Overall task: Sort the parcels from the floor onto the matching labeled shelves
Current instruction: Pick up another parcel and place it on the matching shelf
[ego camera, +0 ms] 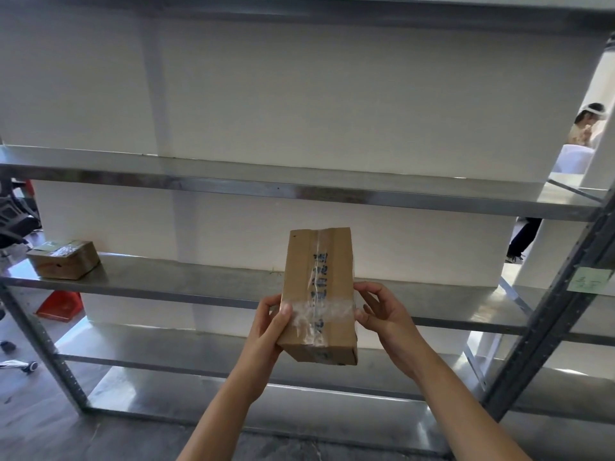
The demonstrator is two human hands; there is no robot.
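I hold a long brown cardboard parcel (pixel 318 294) in the middle of the frame, in front of the metal shelving unit (pixel 549 314). My left hand (pixel 270 324) has its grip closed around the lower left edge of the parcel, thumb on the taped face, and my right hand (pixel 379 314) closes on the right edge, fingers curled at the side. The parcel is in the air, tilted with its far end up, and it touches no shelf. Clear tape crosses its face and blue handwriting runs along it, but I cannot read it. I judge this is the reading step: the parcel is lifted and I check its mark before I choose a shelf. The next move calls for matching this mark to a shelf label; a green note (pixel 589 279) is stuck on the right post, too small to read. On the middle shelf (pixel 199 284), at the left of the frame, a smaller taped box (pixel 63 259) already lies. The shelves are bare grey metal, with white panels behind. The floor (pixel 40 427) is dark grey, a red dustpan (pixel 60 306) lies at lower left, and another person (pixel 585 128) sits at the upper right, far behind.
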